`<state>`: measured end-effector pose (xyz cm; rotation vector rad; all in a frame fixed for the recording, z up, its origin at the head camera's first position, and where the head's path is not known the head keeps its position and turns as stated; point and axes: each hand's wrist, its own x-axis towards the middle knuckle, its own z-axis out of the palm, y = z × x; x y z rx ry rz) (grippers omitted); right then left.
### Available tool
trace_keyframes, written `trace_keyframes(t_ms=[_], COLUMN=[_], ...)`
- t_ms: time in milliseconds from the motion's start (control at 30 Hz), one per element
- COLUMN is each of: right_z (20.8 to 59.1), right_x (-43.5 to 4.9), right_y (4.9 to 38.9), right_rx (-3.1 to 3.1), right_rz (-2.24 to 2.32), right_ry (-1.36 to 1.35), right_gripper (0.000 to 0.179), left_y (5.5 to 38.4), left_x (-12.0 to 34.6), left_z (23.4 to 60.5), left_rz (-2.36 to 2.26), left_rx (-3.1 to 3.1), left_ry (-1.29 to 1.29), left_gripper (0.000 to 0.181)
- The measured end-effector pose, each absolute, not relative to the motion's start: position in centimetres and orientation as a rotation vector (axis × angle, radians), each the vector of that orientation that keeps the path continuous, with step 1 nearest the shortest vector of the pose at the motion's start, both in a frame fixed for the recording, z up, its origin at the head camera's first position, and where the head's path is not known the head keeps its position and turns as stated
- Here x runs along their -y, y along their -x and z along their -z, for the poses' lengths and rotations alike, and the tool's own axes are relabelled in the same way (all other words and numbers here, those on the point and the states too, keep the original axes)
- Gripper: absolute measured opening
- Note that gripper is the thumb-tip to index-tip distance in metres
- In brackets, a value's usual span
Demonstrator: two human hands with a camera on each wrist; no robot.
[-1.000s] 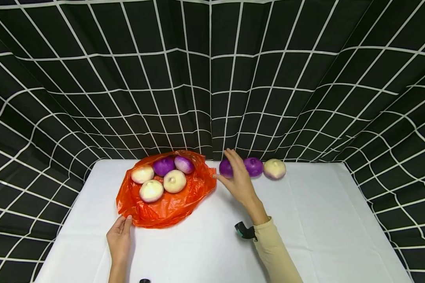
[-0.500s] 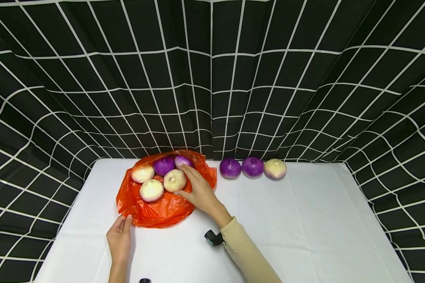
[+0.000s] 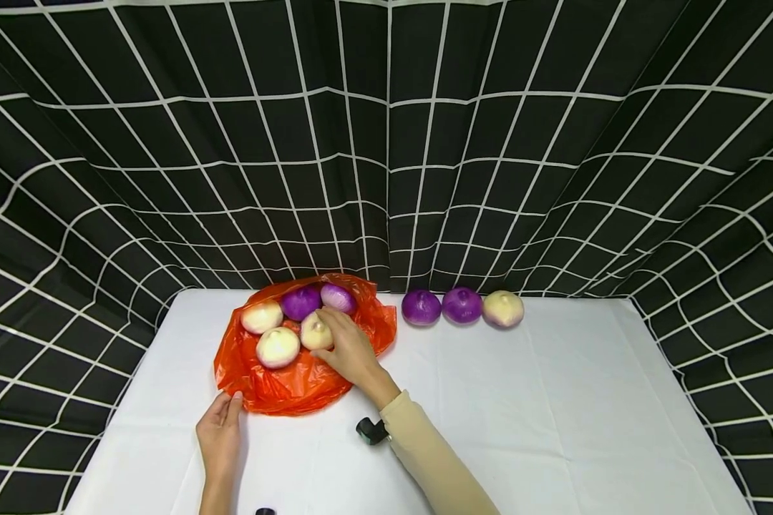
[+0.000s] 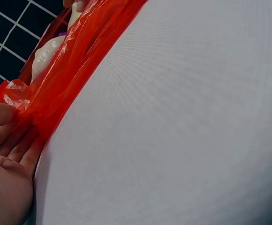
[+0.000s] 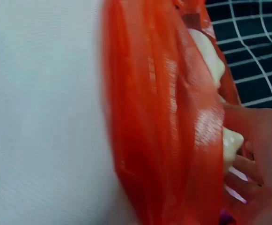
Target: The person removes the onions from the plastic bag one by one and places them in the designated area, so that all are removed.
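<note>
A red plastic bag point(image 3: 296, 390) lies spread with its mouth wide, several onions resting in it. My left hand point(image 3: 219, 433) pinches the bag's near-left edge between thumb and fingers; the left wrist view shows the red film point(image 4: 75, 89) over those fingers. Inside the bag, my right hand point(image 3: 351, 350) has thumb and fingers around a pale onion point(image 3: 314, 332), partly covering it. Beside that onion sit two more pale onions, one nearer point(image 3: 278, 347) and one at the left point(image 3: 261, 317). Behind are a purple onion point(image 3: 300, 303) and a lighter purple onion point(image 3: 338, 298).
Right of the bag, a row along the white table's point(image 3: 554, 415) back edge holds a purple onion point(image 3: 421, 307), a second purple onion point(image 3: 462, 305) and a pale onion point(image 3: 503, 309). A black gridded cloth point(image 3: 335, 179) rises behind and at both sides.
My right hand has moved left from the onion row into the bag and closed around the pale onion. The left hand stays on the bag's edge.
</note>
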<state>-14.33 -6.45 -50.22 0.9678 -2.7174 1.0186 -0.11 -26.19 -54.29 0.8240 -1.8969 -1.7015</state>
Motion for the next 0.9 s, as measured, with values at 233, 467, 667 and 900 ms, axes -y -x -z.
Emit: trace_keyframes(t_ms=[233,467,667,900], right_z=[51.2,51.4,51.2,50.1], right_x=[6.8,6.9,6.7,6.2], right_y=[14.4,14.4,14.2,13.7], right_rx=[2.728,2.728,2.754,2.729], right_rz=[-1.027,-1.099,-1.122,-1.116], right_ry=[-0.914,-0.865,-0.836,-0.853], right_gripper=[0.072,0.070,0.071,0.072], left_y=[0.2,0.2,0.2,0.1], left_x=[26.2,26.2,26.1,26.1], left_z=[54.4,54.3,54.4,54.5], left_rz=[1.726,1.728,1.728,1.705], left_rx=[1.875,1.872,1.876,1.869], left_ry=[-0.805,-0.809,-0.812,-0.819], left_gripper=[0.025,0.026,0.028,0.027])
